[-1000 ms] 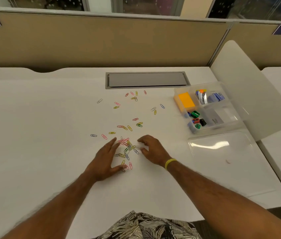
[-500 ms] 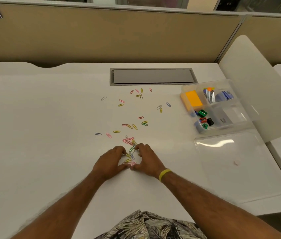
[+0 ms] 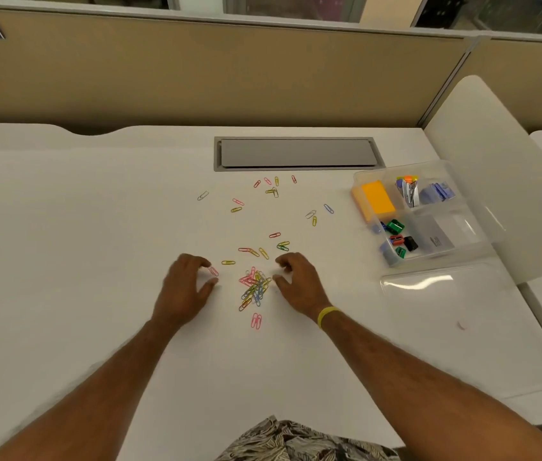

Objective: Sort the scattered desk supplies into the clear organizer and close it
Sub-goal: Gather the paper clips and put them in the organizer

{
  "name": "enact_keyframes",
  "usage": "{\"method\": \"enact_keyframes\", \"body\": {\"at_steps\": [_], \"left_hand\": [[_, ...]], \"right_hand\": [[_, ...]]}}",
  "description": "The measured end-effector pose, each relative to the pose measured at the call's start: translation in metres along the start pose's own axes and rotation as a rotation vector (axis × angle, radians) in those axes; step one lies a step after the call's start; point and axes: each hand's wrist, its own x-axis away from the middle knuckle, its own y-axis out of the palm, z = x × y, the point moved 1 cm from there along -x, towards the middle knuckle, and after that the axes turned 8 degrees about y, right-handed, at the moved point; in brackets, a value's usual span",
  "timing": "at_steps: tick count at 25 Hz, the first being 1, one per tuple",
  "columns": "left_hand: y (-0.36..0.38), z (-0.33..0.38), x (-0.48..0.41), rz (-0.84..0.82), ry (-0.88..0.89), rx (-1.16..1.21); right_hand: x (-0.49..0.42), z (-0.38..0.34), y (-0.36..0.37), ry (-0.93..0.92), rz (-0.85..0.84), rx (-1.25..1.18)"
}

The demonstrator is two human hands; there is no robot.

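Showing a white desk (image 3: 63,261) from above, with a heap of coloured paper clips (image 3: 253,287) lying near its front middle. Flanking that heap with the left hand (image 3: 183,287) and the right hand (image 3: 299,284), both palm-down, fingers loosely bent and gripping nothing. Wearing a yellow band (image 3: 326,316) on the right wrist.

Lying just beside the left fingertips, apart from the heap: a single pink clip (image 3: 213,271). Lying nearer the body than the heap: a pair of pink clips (image 3: 256,321). Spreading beyond the hands toward a grey hatch (image 3: 296,153): loose clips (image 3: 274,191), mostly well apart from one another.

Standing uncovered at the right of the desk: the clear organizer (image 3: 362,174), holding an orange pad (image 3: 377,197) in its far-left compartment and small green, red and black pieces (image 3: 396,225) in its near-left compartment. Lying flat on the desk just nearer than the organizer: the clear lid (image 3: 429,294).
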Motion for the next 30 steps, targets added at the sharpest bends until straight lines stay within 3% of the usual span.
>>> {"method": "enact_keyframes", "body": {"at_steps": [2,4,10,14,19,23,26,28,30], "left_hand": [[-0.005,-0.018,-0.005,-0.035,-0.078,-0.132],[0.001,-0.022,-0.007,-0.208,-0.132,-0.217],[0.027,0.003,-0.006,-0.420,0.032,-0.278],[0.037,0.016,-0.013,-0.451,0.152,-0.232],[0.045,0.027,-0.015,-0.454,0.323,-0.176],[0.046,0.030,-0.002,-0.434,0.382,-0.057],[0.040,0.026,-0.001,-0.390,0.357,0.051],[0.035,0.020,-0.001,-0.378,0.328,-0.009],[0.034,0.018,0.003,-0.431,0.305,-0.150]], "right_hand": [[-0.017,0.000,-0.010,-0.025,-0.049,0.186],[-0.033,-0.004,-0.011,-0.026,-0.172,0.343],[-0.052,-0.011,0.006,-0.088,-0.332,0.526],[-0.039,-0.008,0.015,-0.271,-0.417,0.561],[-0.011,0.001,0.021,-0.407,-0.408,0.471],[-0.002,0.010,0.013,-0.364,-0.414,0.340],[-0.010,0.006,0.001,-0.316,-0.276,0.280],[-0.024,-0.008,0.001,-0.292,-0.266,0.307],[-0.037,-0.024,0.008,-0.243,-0.376,0.389]]}}
